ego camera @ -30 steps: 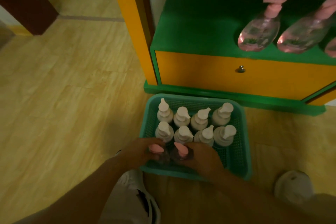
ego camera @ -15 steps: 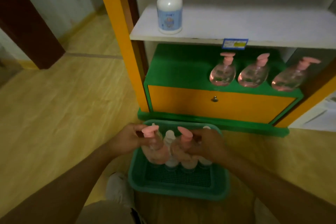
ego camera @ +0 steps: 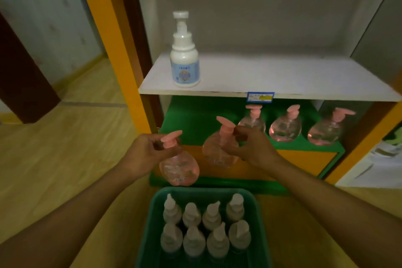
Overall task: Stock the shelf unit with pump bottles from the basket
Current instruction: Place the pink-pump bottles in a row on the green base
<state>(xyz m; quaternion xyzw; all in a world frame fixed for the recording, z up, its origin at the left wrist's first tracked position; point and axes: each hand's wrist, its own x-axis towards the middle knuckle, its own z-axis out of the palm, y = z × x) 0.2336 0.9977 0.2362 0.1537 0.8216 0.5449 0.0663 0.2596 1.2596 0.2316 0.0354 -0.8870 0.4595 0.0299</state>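
Note:
My left hand (ego camera: 144,151) grips a round pink pump bottle (ego camera: 179,168) by its neck, held in the air above the green basket (ego camera: 152,209). My right hand (ego camera: 250,147) holds a second pink pump bottle (ego camera: 217,150) by its neck, a little higher and nearer the green lower shelf (ego camera: 195,119). Three pink pump bottles (ego camera: 285,128) stand in a row on that shelf's right side. Several white pump bottles (ego camera: 205,226) stand in two rows in the basket on the floor.
A white bottle with a blue label (ego camera: 185,61) stands at the left of the white middle shelf (ego camera: 282,78). An orange post (ego camera: 115,50) frames the unit's left side. An orange drawer front (ego camera: 304,161) lies below the green shelf. Wooden floor (ego camera: 65,148) spreads to the left.
Both hands have lifted a pink bottle each out of the basket and raised them toward the green shelf. The view has tilted upward, showing the white shelf.

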